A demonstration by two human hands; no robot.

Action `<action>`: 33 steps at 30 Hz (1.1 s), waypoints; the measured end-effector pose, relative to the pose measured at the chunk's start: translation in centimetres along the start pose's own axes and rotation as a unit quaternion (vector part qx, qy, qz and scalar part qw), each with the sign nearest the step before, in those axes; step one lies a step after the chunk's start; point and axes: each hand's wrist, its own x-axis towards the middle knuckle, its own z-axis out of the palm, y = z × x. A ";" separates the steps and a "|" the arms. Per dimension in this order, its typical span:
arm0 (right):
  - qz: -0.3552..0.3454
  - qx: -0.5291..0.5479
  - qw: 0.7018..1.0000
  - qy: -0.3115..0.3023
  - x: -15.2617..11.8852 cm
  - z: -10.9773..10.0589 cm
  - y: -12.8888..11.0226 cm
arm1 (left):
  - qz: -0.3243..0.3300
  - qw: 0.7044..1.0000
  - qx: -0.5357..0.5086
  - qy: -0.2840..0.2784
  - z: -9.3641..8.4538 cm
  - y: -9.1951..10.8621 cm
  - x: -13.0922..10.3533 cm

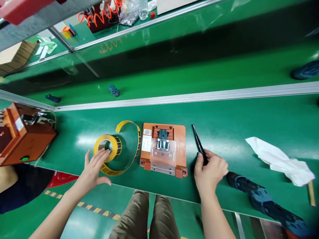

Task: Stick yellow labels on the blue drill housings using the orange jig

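My left hand point(93, 169) is open, its fingers spread at the near side of a roll of yellow label tape point(115, 147). The fingertips overlap the roll's centre; whether they touch it I cannot tell. From the roll a loose strip curls toward an orange-brown fixture point(180, 142), which has a clear plastic plate point(163, 159) on its front half. A dark blue-grey part point(162, 134) sits in the fixture. To the right of it, my right hand point(210, 169) is closed on black tweezers point(198, 139), their tip pointing away from me.
Several dark blue parts point(259, 196) lie in a row at the right, near the bench edge. Beyond them is a crumpled white cloth point(281, 161). An orange machine point(27, 139) with a green button stands at the left, near a seated person's arm point(8, 179). A metal rail point(174, 97) runs behind.
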 end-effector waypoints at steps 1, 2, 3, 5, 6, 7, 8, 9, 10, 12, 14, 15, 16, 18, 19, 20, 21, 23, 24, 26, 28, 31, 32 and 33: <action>0.000 -0.004 1.000 0.000 0.0 0.0 -0.1 | 0.024 0.999 0.039 -0.023 0.2 -0.8 -0.7; 0.000 -0.006 1.000 -0.001 0.0 0.0 -0.1 | 0.036 0.997 0.067 -0.028 0.5 -1.3 -1.0; 0.000 -0.008 1.000 -0.001 0.0 0.0 -0.2 | 0.041 0.995 0.085 -0.017 0.9 -1.5 -1.0; -0.001 -0.010 1.000 -0.002 0.1 -0.1 -0.3 | 0.037 0.994 0.096 0.021 1.9 -1.6 -0.6; -0.002 -0.011 1.000 -0.001 0.1 -0.1 -0.3 | 0.030 0.994 0.098 0.039 2.5 -1.4 -0.2; -0.004 -0.011 1.000 0.000 0.1 -0.1 -0.4 | 0.021 0.993 0.101 0.052 2.9 -1.3 0.2; -0.006 -0.012 1.000 0.002 0.1 -0.1 -0.4 | 0.012 0.993 0.105 0.059 3.3 -1.1 0.6; -0.008 -0.013 1.000 0.004 0.1 -0.2 -0.4 | 0.003 0.992 0.111 0.064 3.6 -0.9 1.0; -0.010 -0.012 1.000 0.006 0.1 -0.2 -0.4 | -0.006 0.991 0.118 0.068 3.7 -0.7 1.4; -0.013 -0.007 1.000 0.007 0.1 -0.1 -0.2 | -0.020 0.989 0.127 0.079 3.6 -0.1 2.6; -0.012 0.003 1.000 0.004 0.0 0.0 0.0 | -0.029 0.989 0.113 0.097 3.2 0.6 4.6; -0.011 0.008 1.000 0.003 -0.1 0.0 0.1 | -0.031 0.989 0.094 0.107 2.9 1.0 6.1; -0.010 0.013 1.000 0.004 -0.1 0.1 0.3 | -0.029 0.990 0.068 0.117 2.5 1.4 7.8; -0.010 0.024 1.000 0.011 -0.1 0.1 0.5 | -0.019 0.991 0.016 0.135 1.8 2.2 11.8; -0.010 0.032 0.999 0.015 -0.1 0.1 0.6 | -0.013 0.989 0.000 0.145 1.5 2.5 14.0; -0.011 0.042 0.999 0.018 -0.1 0.0 0.6 | -0.014 0.988 -0.007 0.155 1.3 2.8 16.3; -0.011 0.056 0.998 0.020 0.0 -0.1 0.6 | -0.023 0.987 -0.006 0.157 1.1 3.0 18.4; -0.009 0.089 0.996 0.019 0.0 -0.4 0.6 | -0.066 0.989 0.006 0.133 1.1 3.3 22.2; -0.003 0.108 0.994 0.018 0.0 -0.6 0.5 | -0.094 0.989 0.011 0.111 1.1 3.3 23.8; 0.024 0.151 0.988 0.013 -0.1 -0.9 0.4 | -0.145 0.987 0.010 0.070 1.4 3.2 26.0; 0.087 0.211 0.974 0.003 -0.1 -1.3 0.1 | -0.179 0.983 -0.008 0.048 1.6 2.7 26.9; 0.222 0.380 0.898 0.007 0.4 -2.1 -0.8 | -0.203 0.972 -0.096 0.075 1.4 1.8 26.1; 0.262 0.449 0.854 0.005 0.8 -2.5 -1.3 | -0.202 0.962 -0.152 0.100 1.3 1.4 25.3; 0.291 0.515 0.806 -0.003 1.3 -3.0 -1.9 | -0.197 0.946 -0.222 0.126 1.0 1.2 24.4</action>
